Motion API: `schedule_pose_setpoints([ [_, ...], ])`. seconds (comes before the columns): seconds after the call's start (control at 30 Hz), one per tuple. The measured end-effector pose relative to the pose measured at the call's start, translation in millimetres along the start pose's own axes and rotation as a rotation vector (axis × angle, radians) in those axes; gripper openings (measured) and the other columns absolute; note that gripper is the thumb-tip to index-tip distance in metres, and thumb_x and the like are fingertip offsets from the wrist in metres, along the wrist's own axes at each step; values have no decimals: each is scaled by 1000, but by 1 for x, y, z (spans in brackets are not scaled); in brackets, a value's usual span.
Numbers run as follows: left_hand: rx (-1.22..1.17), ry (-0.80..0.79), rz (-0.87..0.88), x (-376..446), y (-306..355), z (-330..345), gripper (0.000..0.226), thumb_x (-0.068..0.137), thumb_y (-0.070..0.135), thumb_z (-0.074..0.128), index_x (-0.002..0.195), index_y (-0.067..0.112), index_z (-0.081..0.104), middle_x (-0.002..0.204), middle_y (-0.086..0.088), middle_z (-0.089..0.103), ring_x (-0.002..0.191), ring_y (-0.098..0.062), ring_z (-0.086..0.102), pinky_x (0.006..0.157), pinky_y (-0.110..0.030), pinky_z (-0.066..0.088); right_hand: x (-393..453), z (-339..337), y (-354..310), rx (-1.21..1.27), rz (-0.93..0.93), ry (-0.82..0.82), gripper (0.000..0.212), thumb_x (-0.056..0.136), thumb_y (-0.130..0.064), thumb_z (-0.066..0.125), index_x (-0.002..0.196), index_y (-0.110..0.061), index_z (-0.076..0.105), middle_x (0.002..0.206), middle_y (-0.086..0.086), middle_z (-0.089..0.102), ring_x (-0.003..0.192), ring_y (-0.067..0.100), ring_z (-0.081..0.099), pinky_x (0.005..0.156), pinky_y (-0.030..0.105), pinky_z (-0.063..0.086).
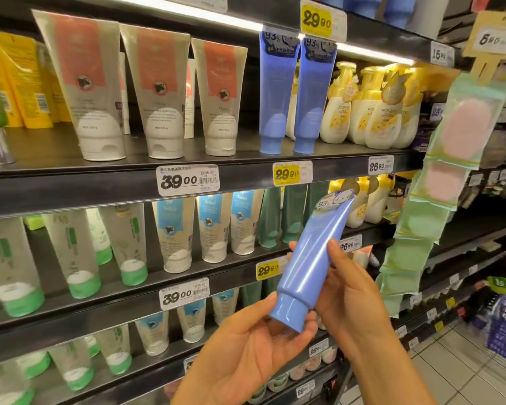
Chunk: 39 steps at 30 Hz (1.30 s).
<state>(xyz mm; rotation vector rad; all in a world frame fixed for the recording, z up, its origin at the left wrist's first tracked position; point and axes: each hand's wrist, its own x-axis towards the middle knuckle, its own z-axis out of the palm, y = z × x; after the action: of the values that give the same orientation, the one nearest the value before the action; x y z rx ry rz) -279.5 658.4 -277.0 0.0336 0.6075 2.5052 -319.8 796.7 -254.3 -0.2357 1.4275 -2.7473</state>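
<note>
Head view | shelves (70, 185) carry rows of tubes; blue tube (310, 258) is held before the front edge of the middle shelf | long axis slanted; cap low-left, crimped end up-right | right hand (345, 290) grips its middle; left hand (246, 349) pinches the cap

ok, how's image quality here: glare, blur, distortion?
Head view: the shelf light strip is blown out; a bright streak of glare runs down the blue tube, though its shape is clear; the shelves bow from the wide lens; the 39.00 tag reads sharp; the hanging packs and the left edge are smeared.
</note>
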Motion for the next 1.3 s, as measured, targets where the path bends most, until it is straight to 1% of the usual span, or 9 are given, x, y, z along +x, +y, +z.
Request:
schedule_pose_setpoints([
  [0.1,120,19,58,-1,0,-2,35,64,2,71,96,-12,68,93,-31,65,74,-40,67,62,-43,58,3,3,3,29,-24,17,29,80,-26,52,79,-12,77,86,13,74,74,24,72,57,32,57],
  [0.2,242,76,132,-1,0,-7,41,64,1,69,105,-8,65,90,-27,66,74,-36,67,64,-41,58,4,4,3,-82,-67,36,26,79,-24,52,74,-16,77,73,3,73,66,16,70,55,27,56],
  [0.4,491,231,340,2,1,-12,56,60,-6,80,112,3,62,107,-27,65,87,-30,68,75,-42,58,3,6,3,-202,-62,-12,33,72,-30,62,100,-13,67,91,4,74,80,16,71,60,24,55],
  [0.5,740,328,496,2,2,-14,50,57,1,78,103,18,67,105,-17,67,89,-23,68,72,-29,56,3,5,3,-254,-45,-30,35,72,-31,63,100,-12,68,94,7,73,87,20,71,63,23,54],
  [0.6,997,381,586,0,2,-13,45,67,0,79,97,31,66,100,0,65,89,-6,64,68,-13,50,3,2,4,-225,-21,-27,29,73,-28,63,96,-11,69,96,12,73,90,23,70,63,23,55],
  [0.77,1202,424,670,-1,-1,-8,48,69,3,78,99,37,60,106,3,54,91,9,52,70,-6,46,0,3,5,-154,-22,-14,29,74,-28,56,92,-7,63,83,11,74,78,22,72,60,25,56],
  [1.13,1183,420,642,-1,-5,-5,47,69,4,78,99,36,62,106,8,56,93,-3,58,70,-9,48,-4,4,3,-137,-38,37,30,69,-30,58,90,-9,62,78,7,74,72,18,72,56,26,56],
  [1.2,1073,409,600,-2,-4,-6,44,69,0,77,97,32,67,103,6,62,85,-1,64,66,-10,49,-5,4,3,-135,-47,31,25,71,-28,58,88,-11,61,76,5,73,70,17,72,55,24,55],
  [1.3,693,310,463,-5,-2,-6,35,66,-4,76,93,18,72,101,-8,70,84,-20,70,68,-27,57,-7,4,2,-137,-46,37,27,75,-23,58,100,-12,59,84,4,74,76,18,72,56,25,55],
])
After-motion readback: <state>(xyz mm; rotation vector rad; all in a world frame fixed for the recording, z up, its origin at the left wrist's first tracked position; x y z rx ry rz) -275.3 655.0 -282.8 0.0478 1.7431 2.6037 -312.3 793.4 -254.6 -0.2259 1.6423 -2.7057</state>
